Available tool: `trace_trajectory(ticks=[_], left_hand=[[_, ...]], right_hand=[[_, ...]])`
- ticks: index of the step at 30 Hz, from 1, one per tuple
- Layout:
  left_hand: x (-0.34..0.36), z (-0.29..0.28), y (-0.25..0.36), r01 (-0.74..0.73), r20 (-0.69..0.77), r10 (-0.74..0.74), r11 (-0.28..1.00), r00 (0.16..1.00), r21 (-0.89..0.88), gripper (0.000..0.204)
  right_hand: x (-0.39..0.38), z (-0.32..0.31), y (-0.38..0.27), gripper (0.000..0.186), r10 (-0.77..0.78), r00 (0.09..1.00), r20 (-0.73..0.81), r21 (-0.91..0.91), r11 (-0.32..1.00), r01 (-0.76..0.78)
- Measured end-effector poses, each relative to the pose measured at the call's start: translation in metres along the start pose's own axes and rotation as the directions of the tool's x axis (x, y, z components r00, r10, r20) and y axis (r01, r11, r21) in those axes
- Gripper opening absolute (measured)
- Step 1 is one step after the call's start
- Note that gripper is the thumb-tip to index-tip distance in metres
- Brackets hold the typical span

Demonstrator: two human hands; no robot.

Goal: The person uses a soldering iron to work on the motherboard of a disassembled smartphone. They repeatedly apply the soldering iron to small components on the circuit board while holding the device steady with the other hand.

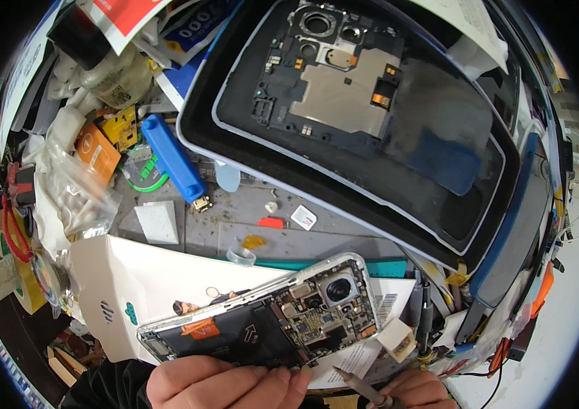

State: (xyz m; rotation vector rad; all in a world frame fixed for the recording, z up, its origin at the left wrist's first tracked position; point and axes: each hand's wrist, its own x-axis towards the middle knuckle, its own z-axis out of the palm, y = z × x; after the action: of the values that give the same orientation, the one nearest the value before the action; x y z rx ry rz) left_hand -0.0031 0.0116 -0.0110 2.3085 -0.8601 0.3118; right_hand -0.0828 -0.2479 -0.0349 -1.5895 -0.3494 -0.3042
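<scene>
An opened phone (323, 320) with exposed board, battery and camera lies tilted over a white card (112, 286) at the lower middle. My left hand (221, 385) grips its lower edge, fingertips bent against the frame near a connector. My right hand (415, 392), at the bottom right, is closed around a grey pointed tool (364, 385), whose tip is just below the phone's lower edge. A small pale cube-like piece (397, 341) sits right of the phone.
Above, a black-lined tray (197, 126) holds a back cover with metal shielding (337, 95). Left are a blue bar tool (173, 157), plastic bags (78, 191), a bottle (115, 78) and red-handled pliers (13, 225). Tools and cables (528, 293) crowd the right edge.
</scene>
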Motion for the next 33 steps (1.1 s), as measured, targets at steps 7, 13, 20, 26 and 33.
trace_trajectory(ticks=[7,13,20,26,33], left_hand=[[0.0,-0.015,0.013,0.009,0.066,-0.008,1.0,0.998,-0.015,0.032],[-0.01,-0.021,0.041,-0.143,0.092,0.144,0.99,0.985,-0.022,0.031],[-0.016,0.004,0.076,-0.176,0.055,0.171,0.979,0.984,0.104,0.033],[-0.043,0.008,0.081,-0.308,-0.034,0.306,0.95,0.951,-0.052,0.032],[-0.111,0.019,0.074,-0.183,0.1,0.209,0.958,0.973,-0.221,0.029]], right_hand=[[-0.017,-0.002,-0.011,0.034,0.027,0.976,-0.215,0.053,0.998,-0.015],[-0.048,-0.007,-0.039,0.031,0.106,0.906,-0.411,0.171,0.985,-0.038],[-0.087,-0.006,-0.069,0.019,0.393,0.66,-0.64,0.421,0.898,-0.127],[-0.112,-0.003,-0.072,0.026,0.507,0.624,-0.595,0.693,0.716,0.08],[-0.143,-0.006,-0.03,0.03,0.404,0.858,-0.318,0.855,0.513,0.076]])
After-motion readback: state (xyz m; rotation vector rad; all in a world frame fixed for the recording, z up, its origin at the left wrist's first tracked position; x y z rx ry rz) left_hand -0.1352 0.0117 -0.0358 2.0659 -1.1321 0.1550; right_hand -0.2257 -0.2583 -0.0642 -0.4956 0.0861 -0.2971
